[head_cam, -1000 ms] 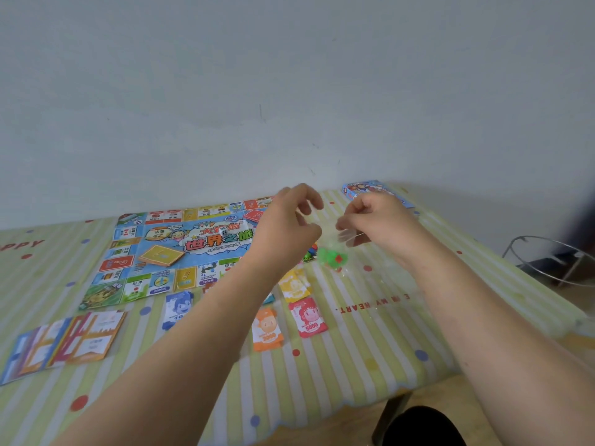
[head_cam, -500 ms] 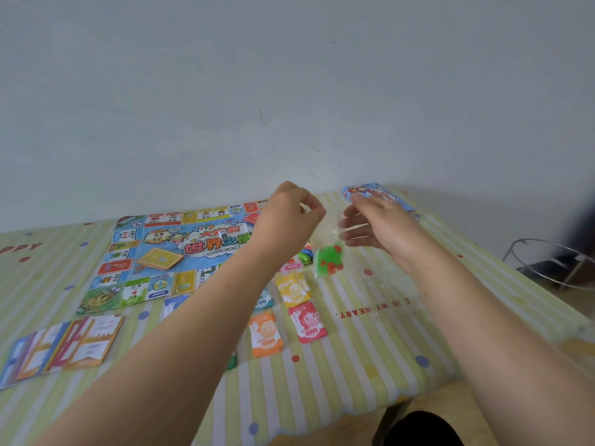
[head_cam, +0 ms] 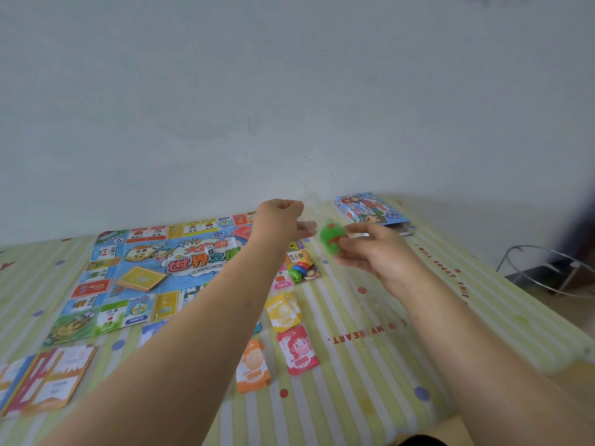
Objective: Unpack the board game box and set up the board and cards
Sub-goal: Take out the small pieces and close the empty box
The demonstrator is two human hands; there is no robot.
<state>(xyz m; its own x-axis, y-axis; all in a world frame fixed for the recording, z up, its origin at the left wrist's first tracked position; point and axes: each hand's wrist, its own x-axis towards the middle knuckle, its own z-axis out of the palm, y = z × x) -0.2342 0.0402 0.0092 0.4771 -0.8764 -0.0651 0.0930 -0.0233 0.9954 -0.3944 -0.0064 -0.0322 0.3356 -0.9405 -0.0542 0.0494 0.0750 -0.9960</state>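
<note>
Glossy striped tablecloth [head_cam: 354, 397]. Flat rectangular printed board [head_cam: 190, 257] lies on it, left. Cardboard box [head_cam: 370, 209] at far right. Held above the cloth, left hand [head_cam: 280, 220] pinches the film of a crinkly clear bag [head_cam: 328, 239]. Right hand [head_cam: 370, 249] pinches its green plastic lump.

Striped tablecloth [head_cam: 354, 400], pale wall [head_cam: 289, 91] behind, wire stand [head_cam: 547, 251] on the floor.
</note>
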